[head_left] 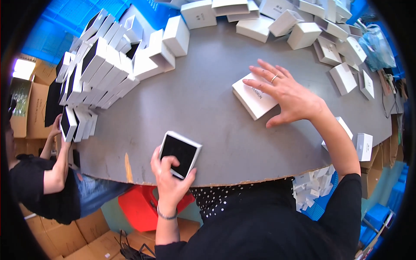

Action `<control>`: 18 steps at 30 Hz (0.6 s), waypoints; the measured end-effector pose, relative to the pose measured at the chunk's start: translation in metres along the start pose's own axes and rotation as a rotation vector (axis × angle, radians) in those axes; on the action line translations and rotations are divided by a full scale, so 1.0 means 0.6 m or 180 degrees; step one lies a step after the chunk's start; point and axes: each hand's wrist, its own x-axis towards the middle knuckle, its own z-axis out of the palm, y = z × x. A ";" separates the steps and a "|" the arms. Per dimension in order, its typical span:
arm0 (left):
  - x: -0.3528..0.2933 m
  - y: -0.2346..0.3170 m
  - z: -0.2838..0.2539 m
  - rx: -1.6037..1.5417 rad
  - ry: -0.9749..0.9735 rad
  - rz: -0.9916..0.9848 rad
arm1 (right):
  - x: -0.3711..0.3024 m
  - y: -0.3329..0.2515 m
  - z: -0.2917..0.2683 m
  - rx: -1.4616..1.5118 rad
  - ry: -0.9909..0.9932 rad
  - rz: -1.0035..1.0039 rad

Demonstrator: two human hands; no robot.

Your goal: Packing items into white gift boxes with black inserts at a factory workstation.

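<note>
My left hand (170, 177) grips a shallow white box (197, 149) with a black inside by its sides, near the front edge of the table. Its index finger bends over the black surface. Over a closed white box (253, 100) with small dark print, my right hand (288, 93) is spread wide, the thumb off the box's near corner. Whether the fingertips rest on that lid or hover just above it, I cannot tell. A ring shows on one right finger.
Stacked white boxes with black insides (102, 71) rise at the left. More white boxes (303, 35) lie along the far and right edges. A co-worker's arm (56, 177) reaches to the stack's near end. Below the table, a blue crate (315, 211) holds white pieces beside me.
</note>
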 end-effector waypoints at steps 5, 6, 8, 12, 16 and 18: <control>0.072 0.024 0.046 -0.0509 -0.0195 0.0635 | 0.029 -0.076 0.023 0.0928 -0.0139 -0.0037; 0.075 0.030 0.054 -0.0504 -0.0202 0.0624 | 0.027 -0.100 0.049 0.1022 0.0057 -0.0146; 0.084 0.041 0.072 -0.0517 -0.0090 0.0816 | 0.018 -0.112 0.069 0.1005 0.0333 -0.0134; 0.081 0.035 0.066 -0.0596 -0.0315 0.0912 | 0.002 -0.108 0.075 0.1274 0.0473 -0.0244; 0.080 0.040 0.057 -0.0478 -0.0619 0.1177 | 0.000 -0.093 0.070 0.1305 0.0483 -0.0362; 0.076 0.040 0.068 -0.0637 -0.0518 0.0984 | -0.003 -0.090 0.068 0.1334 0.0402 -0.0183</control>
